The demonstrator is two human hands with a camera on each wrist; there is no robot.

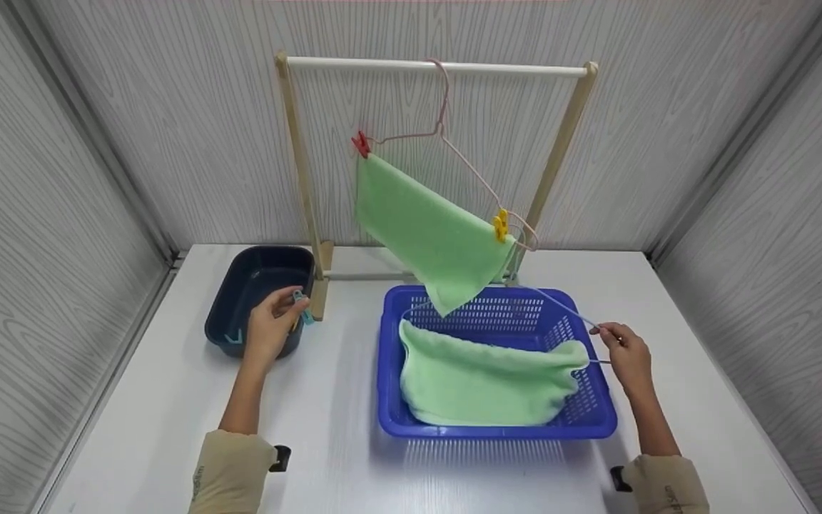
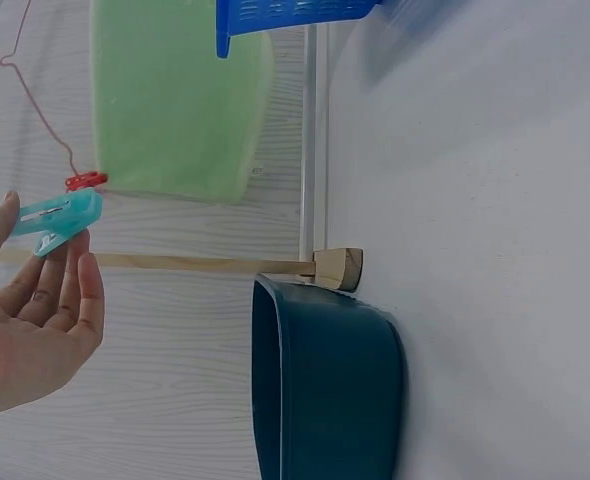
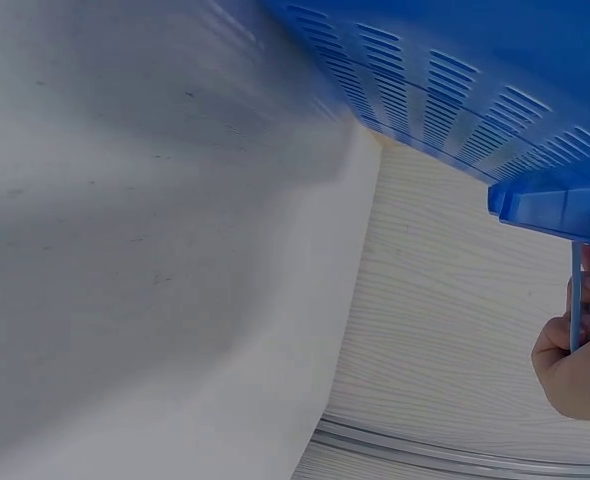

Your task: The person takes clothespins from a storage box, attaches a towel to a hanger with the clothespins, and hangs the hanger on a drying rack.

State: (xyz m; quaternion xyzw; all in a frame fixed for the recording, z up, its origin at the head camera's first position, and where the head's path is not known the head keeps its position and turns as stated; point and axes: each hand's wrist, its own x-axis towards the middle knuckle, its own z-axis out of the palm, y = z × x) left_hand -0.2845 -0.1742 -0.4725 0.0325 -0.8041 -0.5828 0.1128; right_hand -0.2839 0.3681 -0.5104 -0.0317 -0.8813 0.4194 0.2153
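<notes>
My left hand (image 1: pixel 272 330) pinches a teal clothespin (image 2: pixel 70 212) between thumb and fingers, above the edge of the dark blue tub (image 1: pixel 225 303). At the right end of a light blue clothes hanger (image 1: pixel 561 305), my right hand (image 1: pixel 628 360) grips the wire; the right wrist view shows curled fingers around the hanger (image 3: pixel 575 300). A light green towel (image 1: pixel 489 385) drapes over that hanger's lower bar, within the blue basket (image 1: pixel 498 432). Another green towel (image 1: pixel 425 221) hangs aslant from a pink hanger (image 1: pixel 472 168), clipped by a red clothespin (image 1: pixel 361 144) and a yellow clothespin (image 1: pixel 501 225).
Behind the basket stands a wooden rack (image 1: pixel 297 157) with a white rod (image 1: pixel 368 65) that carries the pink hanger. More clothespins (image 1: pixel 234 337) lie in the tub. Wood-patterned panels (image 1: pixel 61 235) enclose the white table (image 1: pixel 318 457) at back and sides.
</notes>
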